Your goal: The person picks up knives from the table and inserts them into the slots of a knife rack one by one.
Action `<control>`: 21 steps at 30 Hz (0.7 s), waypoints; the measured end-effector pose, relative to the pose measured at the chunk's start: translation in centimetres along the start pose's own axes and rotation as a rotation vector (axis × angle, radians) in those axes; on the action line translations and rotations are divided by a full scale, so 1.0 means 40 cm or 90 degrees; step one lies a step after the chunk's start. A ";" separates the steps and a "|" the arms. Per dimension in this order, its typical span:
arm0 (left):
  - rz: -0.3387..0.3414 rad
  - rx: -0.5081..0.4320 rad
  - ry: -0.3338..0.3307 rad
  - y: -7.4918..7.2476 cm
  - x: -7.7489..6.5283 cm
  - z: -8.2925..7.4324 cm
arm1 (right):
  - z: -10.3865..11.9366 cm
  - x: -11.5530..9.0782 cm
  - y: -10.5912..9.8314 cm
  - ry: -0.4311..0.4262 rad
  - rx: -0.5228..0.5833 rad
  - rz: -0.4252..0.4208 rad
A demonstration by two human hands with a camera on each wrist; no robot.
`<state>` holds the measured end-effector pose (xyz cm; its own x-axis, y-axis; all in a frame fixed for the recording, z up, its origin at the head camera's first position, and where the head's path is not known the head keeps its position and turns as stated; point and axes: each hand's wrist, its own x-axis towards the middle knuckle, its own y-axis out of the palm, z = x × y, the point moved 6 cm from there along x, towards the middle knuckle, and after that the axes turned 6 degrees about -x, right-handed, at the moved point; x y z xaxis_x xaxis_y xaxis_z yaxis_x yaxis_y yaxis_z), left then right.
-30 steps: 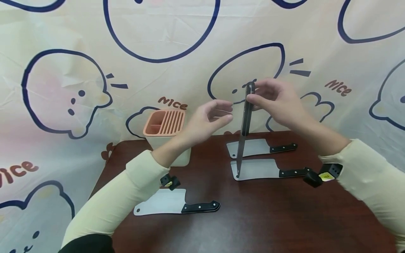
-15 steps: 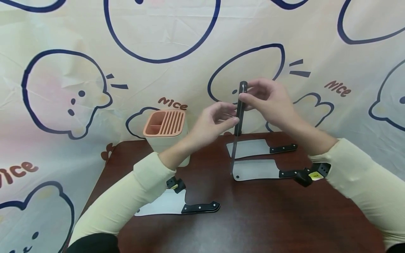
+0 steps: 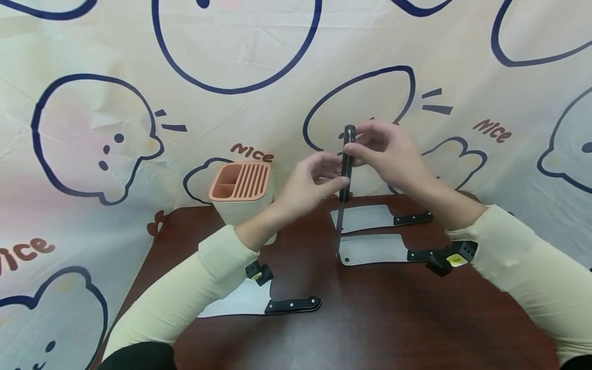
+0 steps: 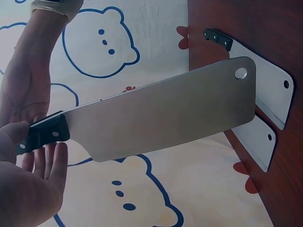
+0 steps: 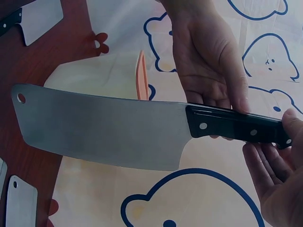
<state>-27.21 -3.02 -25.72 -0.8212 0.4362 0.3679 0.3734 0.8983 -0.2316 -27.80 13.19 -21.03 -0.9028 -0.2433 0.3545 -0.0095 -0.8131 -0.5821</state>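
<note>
A cleaver (image 3: 345, 193) with a black riveted handle hangs blade-down in the air, its blade edge-on to the head view. My right hand (image 3: 393, 154) pinches the upper end of the handle between thumb and fingers. Lower on the same handle, the thumb and fingers of my left hand (image 3: 309, 185) hold it from the left. The broad steel blade (image 4: 161, 113) with a hole near its end shows in the left wrist view. In the right wrist view both hands sit on the black handle (image 5: 227, 123), one at its end and one nearer the blade.
Two more cleavers lie at the right on the brown table (image 3: 379, 318), a rear cleaver (image 3: 365, 218) and a nearer cleaver (image 3: 374, 248). Another cleaver (image 3: 240, 299) lies front left, partly under my left sleeve. A cream knife holder (image 3: 240, 208) with an orange slotted top (image 3: 252, 181) stands behind my left forearm.
My right hand has brought the upright cleaver leftward and then slightly down. My left hand, apart from it one second ago, has moved right and taken hold of the handle.
</note>
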 end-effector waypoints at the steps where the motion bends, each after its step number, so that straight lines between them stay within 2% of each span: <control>1: -0.002 0.002 -0.001 0.000 -0.001 0.001 | 0.000 -0.001 0.001 -0.001 0.001 0.003; 9: -0.014 0.000 0.001 0.000 -0.009 0.009 | -0.004 -0.004 0.003 0.000 -0.009 0.024; 14: -0.026 -0.005 -0.002 -0.010 -0.019 0.017 | -0.018 -0.015 0.007 0.002 -0.026 0.068; 18: -0.033 0.001 -0.012 -0.022 -0.028 0.023 | -0.037 -0.035 0.007 -0.012 -0.071 0.097; 21: -0.035 0.000 -0.012 -0.031 -0.032 0.025 | -0.051 -0.051 0.007 -0.043 -0.118 0.112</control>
<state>-27.04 -4.74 -26.80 -0.8485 0.3857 0.3623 0.3278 0.9206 -0.2121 -26.83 14.52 -23.39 -0.8665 -0.4130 0.2802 0.0614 -0.6454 -0.7614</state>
